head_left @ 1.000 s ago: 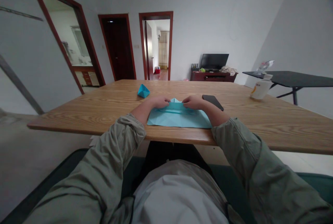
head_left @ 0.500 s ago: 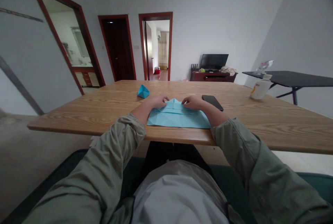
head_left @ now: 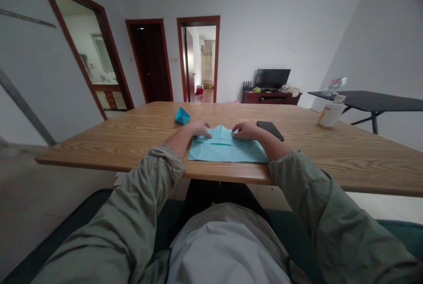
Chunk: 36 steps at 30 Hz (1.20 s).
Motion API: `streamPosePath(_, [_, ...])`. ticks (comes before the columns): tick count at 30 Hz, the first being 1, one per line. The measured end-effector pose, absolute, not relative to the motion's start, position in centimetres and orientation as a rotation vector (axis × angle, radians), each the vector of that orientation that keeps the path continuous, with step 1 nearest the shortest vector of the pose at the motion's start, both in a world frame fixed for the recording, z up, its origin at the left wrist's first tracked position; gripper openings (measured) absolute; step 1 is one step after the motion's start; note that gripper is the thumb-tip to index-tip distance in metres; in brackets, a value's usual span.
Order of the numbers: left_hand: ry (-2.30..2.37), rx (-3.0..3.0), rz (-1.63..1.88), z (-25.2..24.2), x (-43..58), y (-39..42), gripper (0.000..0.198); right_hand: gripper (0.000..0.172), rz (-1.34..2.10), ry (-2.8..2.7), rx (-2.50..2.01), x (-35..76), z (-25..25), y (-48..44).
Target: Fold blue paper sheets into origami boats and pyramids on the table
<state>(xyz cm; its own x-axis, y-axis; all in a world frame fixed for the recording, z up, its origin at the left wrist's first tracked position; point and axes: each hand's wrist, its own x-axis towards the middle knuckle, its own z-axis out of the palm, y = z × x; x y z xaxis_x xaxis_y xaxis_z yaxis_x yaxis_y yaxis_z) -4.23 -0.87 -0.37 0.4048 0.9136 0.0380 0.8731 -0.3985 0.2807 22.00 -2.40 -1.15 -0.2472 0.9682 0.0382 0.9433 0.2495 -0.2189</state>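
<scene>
"Light-blue folded paper [head_left: 228,149]: where does it lie?"

"Flat on the wood-grain table [head_left: 307,154], centred along the near edge and just short of it. Its far side rises into a small peak of folded layers."

"And the hands?"

"The left hand [head_left: 200,129] sits at the paper's far left, with its fingers curled down onto the folded layers. The right hand [head_left: 246,130] rests at the far right, its fingertips near the base of the peak. The peak stands between them, and the hands are apart."

"Are they pinching anything?"

"I can't tell. Both hands bear on the paper with their fingers loosely bent, but the view doesn't show whether any layer is gripped."

"What's close by?"

"Beyond the left hand, a small teal folded paper shape [head_left: 182,116] sits on the table. Just beside the right hand lies a black smartphone [head_left: 270,128], and well to the right stands a white cup [head_left: 330,113]. Both forearms come out of pushed-up olive jacket sleeves [head_left: 300,182]."
</scene>
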Motion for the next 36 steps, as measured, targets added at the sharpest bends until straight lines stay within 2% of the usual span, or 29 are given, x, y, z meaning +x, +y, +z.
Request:
streamPosePath(4, [1.543, 2.295, 0.424, -1.1, -4.8, 0.4, 0.050, 0.052, 0.193, -2.348, -1.807, 22.0, -1.1, -2.2])
streamPosePath(9, [1.310, 1.999, 0.914, -1.2, -4.9, 1.1, 0.028, 0.037, 0.323, -2.307, -1.793, 22.3, -1.0, -2.1])
streamPosePath(13, [1.211, 1.846, 1.069, -1.1, -4.9, 1.0, 0.025, 0.028, 0.387, -2.273, -1.710, 22.6, -1.3, -1.9])
streamPosePath(16, [1.288, 1.940, 1.210, -1.2, -4.9, 1.2, 0.025, 0.022, 0.415, -2.182, -1.546, 22.4, -1.4, -1.8])
streamPosePath(23, [1.690, 2.300, 1.543, 0.0, -2.9, -0.7, 0.016, 0.026, 0.197, -1.834, -1.391, 20.9, 0.2, -3.0])
streamPosePath(30, [1.962, 2.174, 1.798, 1.8, -1.1, -4.0, 0.038, 0.032, 0.207, -1.760, -1.239, 20.7, 0.1, -3.0])
streamPosePath(33, [1.958, 2.107, 1.813, 2.0, -1.9, -3.5, 0.026, 0.032, 0.231, -1.678, -1.246, 21.1, -0.1, -2.6])
streamPosePath(36, [1.666, 2.214, 1.593, 1.5, -2.0, -2.7, 0.016, 0.031, 0.241, -1.629, -1.244, 21.2, -0.2, -2.5])
